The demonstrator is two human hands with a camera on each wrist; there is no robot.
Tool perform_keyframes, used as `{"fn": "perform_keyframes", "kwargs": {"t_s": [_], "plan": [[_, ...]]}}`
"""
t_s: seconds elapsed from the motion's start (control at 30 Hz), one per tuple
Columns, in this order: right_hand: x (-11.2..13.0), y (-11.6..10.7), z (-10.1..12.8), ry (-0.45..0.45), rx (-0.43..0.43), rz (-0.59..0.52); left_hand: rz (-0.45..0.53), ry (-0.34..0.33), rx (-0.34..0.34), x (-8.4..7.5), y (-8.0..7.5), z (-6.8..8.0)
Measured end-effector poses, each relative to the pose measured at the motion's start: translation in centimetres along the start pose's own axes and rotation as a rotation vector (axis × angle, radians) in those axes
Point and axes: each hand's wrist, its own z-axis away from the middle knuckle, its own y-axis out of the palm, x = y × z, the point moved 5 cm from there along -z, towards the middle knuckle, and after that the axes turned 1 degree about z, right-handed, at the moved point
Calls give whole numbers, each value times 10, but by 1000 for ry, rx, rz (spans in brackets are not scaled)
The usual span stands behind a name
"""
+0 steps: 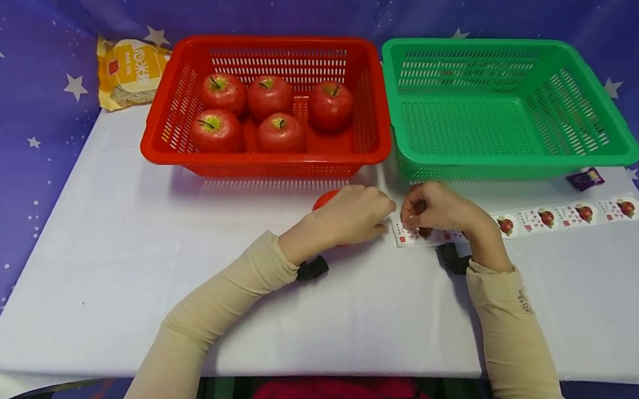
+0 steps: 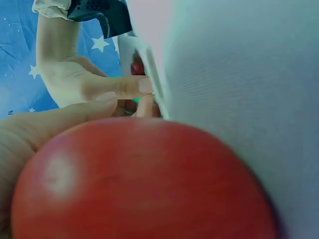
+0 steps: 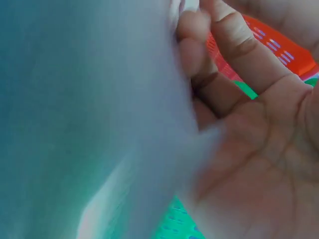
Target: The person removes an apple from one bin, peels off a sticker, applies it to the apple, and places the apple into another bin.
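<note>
My left hand [image 1: 346,214] is laid over a red apple [image 1: 325,198] on the white table and holds it; its thumb lies along the apple [image 2: 144,184] in the left wrist view. The far fingertips are hidden there. Just to the right, my right hand [image 1: 438,208] pinches with thumb and forefinger at the near end of a strip of apple stickers [image 1: 546,219]. In the right wrist view the fingers [image 3: 192,35] meet at a blurred pale edge, so whether a sticker has lifted cannot be told.
Behind my left hand stands a red basket [image 1: 277,164] with several apples [image 1: 330,104]. A green basket [image 1: 469,126] stands beside it. A yellow packet [image 1: 130,75] lies at the far left, and a small purple wrapper [image 1: 586,179] lies by the green basket's front right.
</note>
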Motion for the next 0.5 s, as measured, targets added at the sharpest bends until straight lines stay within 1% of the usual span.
{"fn": "perform_keyframes", "kwargs": {"t_s": [0.1,0.17,0.23,0.33,0.5], "plan": [[1,-4,3,3,-15,15,4,9,-21,-4,-3,-1],[1,-4,4,24,-9,18,0,23,-31,-7,-3,-3],[0,-3,6,52,12,20,-14,35,-24,-9,-1,-4],[-3,-1,7,82,43,21,-58,34,-7,-10,5,-7],[-3,-3,6,59,25,29,-111,23,-6,-8,6,-11]]}}
